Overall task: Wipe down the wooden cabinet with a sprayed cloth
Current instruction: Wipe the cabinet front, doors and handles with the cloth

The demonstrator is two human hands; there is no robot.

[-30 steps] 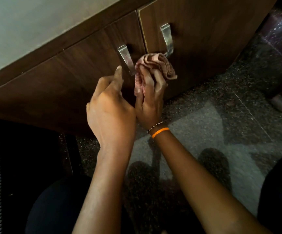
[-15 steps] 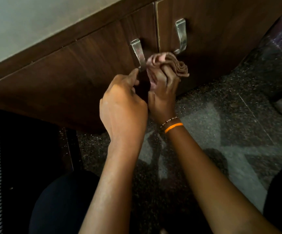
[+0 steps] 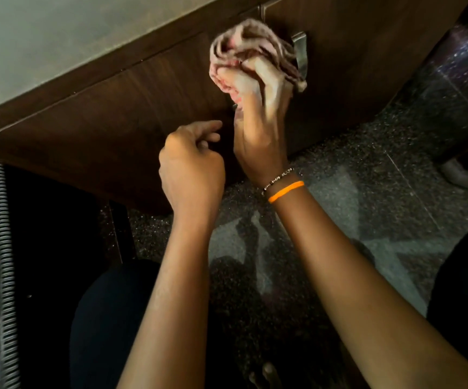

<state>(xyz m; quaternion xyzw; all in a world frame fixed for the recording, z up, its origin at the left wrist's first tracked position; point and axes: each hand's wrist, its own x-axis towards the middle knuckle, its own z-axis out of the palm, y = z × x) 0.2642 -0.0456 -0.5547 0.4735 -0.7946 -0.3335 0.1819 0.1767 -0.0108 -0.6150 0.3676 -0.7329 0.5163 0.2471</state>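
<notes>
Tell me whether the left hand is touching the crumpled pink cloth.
Apart. The head view shows the left hand below the crumpled pink cloth, dark cabinet wood visible between them.

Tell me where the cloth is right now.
In the head view, the cloth sits upper centre, bunched in the right hand against the wooden cabinet front, just left of a metal handle.

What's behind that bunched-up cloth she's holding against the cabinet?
The cloth, gripped in the right hand, lies against the dark wooden cabinet near the seam between two doors. One metal handle shows at its right edge. Whatever lies directly behind the cloth is covered.
</notes>
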